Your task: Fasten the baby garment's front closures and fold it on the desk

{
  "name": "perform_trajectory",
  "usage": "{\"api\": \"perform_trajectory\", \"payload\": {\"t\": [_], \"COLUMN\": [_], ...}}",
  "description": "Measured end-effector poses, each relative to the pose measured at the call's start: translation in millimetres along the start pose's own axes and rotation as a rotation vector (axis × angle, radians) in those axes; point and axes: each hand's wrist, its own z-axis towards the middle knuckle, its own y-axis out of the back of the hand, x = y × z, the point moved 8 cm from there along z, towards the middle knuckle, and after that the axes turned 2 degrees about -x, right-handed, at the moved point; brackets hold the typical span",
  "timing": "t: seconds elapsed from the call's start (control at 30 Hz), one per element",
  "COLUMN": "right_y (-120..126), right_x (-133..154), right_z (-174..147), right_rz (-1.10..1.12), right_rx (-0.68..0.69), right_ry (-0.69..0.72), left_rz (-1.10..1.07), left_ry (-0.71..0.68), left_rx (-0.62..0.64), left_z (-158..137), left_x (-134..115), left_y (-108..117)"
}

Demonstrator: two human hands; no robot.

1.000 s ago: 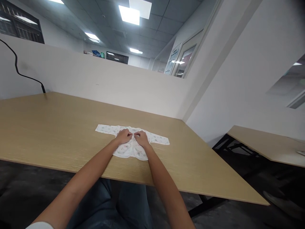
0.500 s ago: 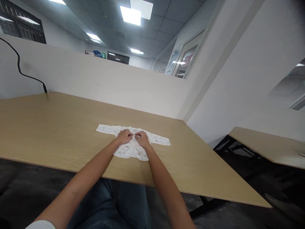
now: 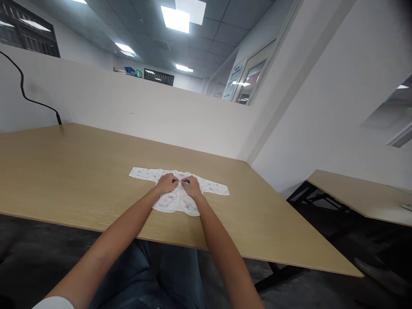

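A small white long-sleeved baby top [image 3: 170, 203] with a faint print lies spread on the wooden table, its sleeves stretched out to both sides and its collar pointing away from me. Over its upper front, my left hand [image 3: 167, 183] pinches the cloth by the middle opening. My right hand [image 3: 191, 186] does the same from the other side, its fingertips close to those of the left. Both hands are closed on the front edges just below the neckline. Any fastener between the fingertips is too small to make out.
The light wooden table [image 3: 96, 171] reaches to a low white partition [image 3: 154, 113] at the back. A black cable [image 3: 38, 102] hangs at the back left. To the right, past a white wall, stands another table [image 3: 360, 193]. My legs [image 3: 154, 274] are under the near edge.
Both hands keep their pinch on the top's front, with hardly any movement of the fingers. The whole view has shifted very slightly.
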Motion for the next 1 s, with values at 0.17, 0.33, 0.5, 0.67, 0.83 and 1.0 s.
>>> {"api": "perform_trajectory", "payload": {"t": [0.17, 0.33, 0.5, 0.67, 0.83, 1.0], "right_y": [1.1, 1.6, 1.5, 1.6, -0.5, -2.5], "right_x": [1.4, 3.7, 2.4, -1.4, -3.2, -4.2], "right_z": [-1.5, -4.2, -3.8, -1.3, 0.3, 1.3], "right_rz": [0.006, 0.014, 0.026, 0.037, 0.051, 0.063], "right_rx": [0.014, 0.040, 0.056, 0.061, 0.074, 0.059], "right_ry": [-0.029, -0.060, -0.097, -0.124, -0.125, -0.118], "left_rz": [0.000, 0.008, 0.008, 0.012, -0.012, -0.026], "left_ry": [-0.006, -0.017, -0.022, -0.020, -0.001, 0.046], "left_rx": [0.000, 0.003, 0.013, 0.007, 0.013, -0.004], "left_z": [0.7, 1.5, 1.5, 1.5, 1.8, 8.3], "left_x": [0.9, 2.3, 2.2, 3.5, 4.9, 7.9], "left_y": [-1.1, -2.0, -2.8, -2.9, -3.0, -4.8]}}
